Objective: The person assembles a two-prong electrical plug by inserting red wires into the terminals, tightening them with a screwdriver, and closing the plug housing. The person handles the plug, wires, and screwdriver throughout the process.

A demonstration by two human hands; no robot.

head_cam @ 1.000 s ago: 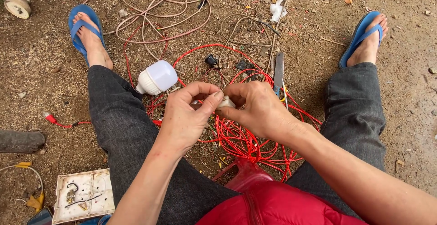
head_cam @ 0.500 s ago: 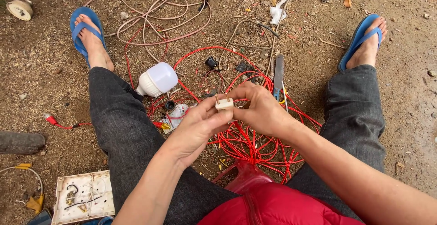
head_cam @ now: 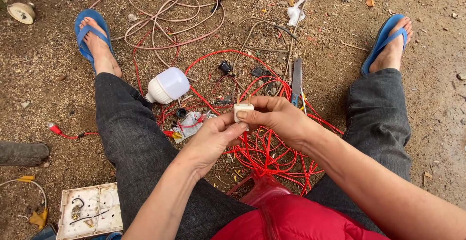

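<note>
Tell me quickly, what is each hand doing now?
Left hand: closed on the white plug, from below.
Right hand: closed on the same plug, thumb across its front.

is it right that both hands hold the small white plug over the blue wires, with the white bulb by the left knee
Not quite: the head view shows red wires, not blue. Left hand and right hand do hold the small white plug, with the white bulb by the left knee.

the left hand (head_cam: 209,140) and right hand (head_cam: 276,119) meet between the spread knees, fingertips pinched together at one spot, both forearms angled inward from the lower edge.
</note>
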